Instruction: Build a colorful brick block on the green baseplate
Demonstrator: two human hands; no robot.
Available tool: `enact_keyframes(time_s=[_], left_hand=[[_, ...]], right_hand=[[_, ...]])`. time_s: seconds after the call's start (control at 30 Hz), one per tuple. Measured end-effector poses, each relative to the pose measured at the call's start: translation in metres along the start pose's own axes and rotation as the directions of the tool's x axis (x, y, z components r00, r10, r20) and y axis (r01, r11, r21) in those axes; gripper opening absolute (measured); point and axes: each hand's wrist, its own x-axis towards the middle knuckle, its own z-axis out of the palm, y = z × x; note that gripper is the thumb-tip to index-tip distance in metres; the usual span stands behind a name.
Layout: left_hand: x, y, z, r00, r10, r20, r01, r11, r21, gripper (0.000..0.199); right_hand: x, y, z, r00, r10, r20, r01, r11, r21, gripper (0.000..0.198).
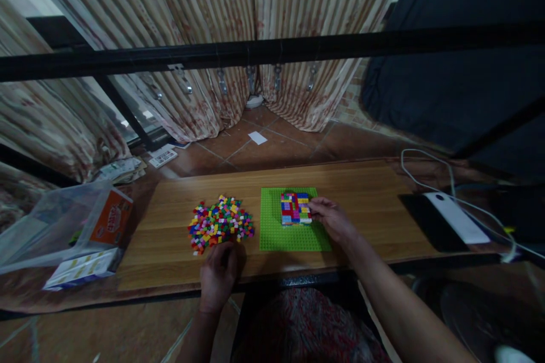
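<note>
Brick block (294, 210) — right hand (334, 218) pinching its right edge, bare baseplate (271, 231) leftward.

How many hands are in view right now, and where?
2: the left hand at the near edge of the loose brick pile, and the right hand at the right edge of the brick block, over the green baseplate. No other hand shows.

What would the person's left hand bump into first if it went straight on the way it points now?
Most likely the loose pile of small, multicoloured plastic bricks: the left hand is at its near edge, pointing towards it. Whether they touch is hard to tell.
</note>
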Motion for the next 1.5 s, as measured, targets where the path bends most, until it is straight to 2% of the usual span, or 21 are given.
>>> enact_keyframes(time_s=[0.1, 0.37, 0.57, 0.73, 0.93, 1.03, 1.1, 1.13, 1.2, 1.27, 1.37, 1.5], left_hand=[[0.000, 0.001, 0.000, 1.000, 0.008, -0.005, -0.008, 1.000, -0.006, 0.014], [-0.001, 0.000, 0.002, 1.000, -0.004, -0.024, 0.004, 1.000, 0.002, 0.015], [-0.002, 0.002, 0.002, 0.999, -0.032, -0.009, 0.032, 0.999, 0.003, 0.013], [-0.001, 0.001, 0.004, 1.000, -0.018, -0.018, 0.018, 1.000, -0.016, 0.012], [-0.002, 0.004, 0.003, 1.000, -0.014, -0.016, 0.013, 0.999, -0.041, 0.011], [-0.003, 0.006, 0.002, 0.999, -0.033, -0.014, 0.032, 0.997, -0.065, 0.010], [-0.003, 0.008, 0.002, 0.999, -0.043, -0.006, 0.042, 0.996, -0.080, 0.010], [-0.004, 0.008, 0.002, 0.999, -0.046, -0.002, 0.046, 0.995, -0.088, 0.010], [-0.005, 0.009, 0.001, 0.999, -0.050, 0.004, 0.050, 0.993, -0.104, 0.011], [-0.008, 0.009, 0.001, 0.999, -0.049, 0.012, 0.050, 0.991, -0.121, 0.011], [-0.013, 0.008, 0.001, 0.999, -0.050, 0.017, 0.052, 0.986, -0.160, 0.011], [-0.019, 0.007, 0.002, 0.998, -0.060, -0.006, 0.058, 0.977, -0.205, 0.013]], right_hand=[[0.005, -0.002, -0.002, 0.999, 0.032, -0.030, -0.032, 0.999, 0.014, 0.039], [0.020, 0.006, 0.010, 0.990, 0.031, -0.137, -0.050, 0.990, -0.136, 0.050], [0.020, 0.012, 0.009, 0.981, -0.080, -0.175, 0.033, 0.965, -0.258, 0.052], [0.024, 0.017, 0.007, 0.955, -0.245, -0.170, 0.153, 0.891, -0.427, 0.047], [0.021, 0.018, -0.003, 0.967, -0.237, -0.095, 0.168, 0.871, -0.461, 0.052], [0.008, 0.010, -0.003, 0.904, -0.382, -0.190, 0.223, 0.804, -0.552, 0.052], [-0.006, 0.003, 0.006, 0.857, -0.476, -0.196, 0.281, 0.751, -0.598, 0.047], [-0.016, 0.000, 0.013, 0.857, -0.490, -0.156, 0.305, 0.728, -0.613, 0.044], [-0.036, -0.002, 0.032, 0.887, -0.461, 0.010, 0.373, 0.705, -0.603, 0.037], [-0.055, 0.001, 0.054, 0.890, -0.421, 0.174, 0.439, 0.689, -0.577, 0.029], [-0.075, 0.015, 0.085, 0.844, -0.353, 0.403, 0.533, 0.628, -0.567, 0.022], [-0.074, 0.036, 0.122, 0.760, -0.326, 0.563, 0.634, 0.563, -0.531, 0.020]])
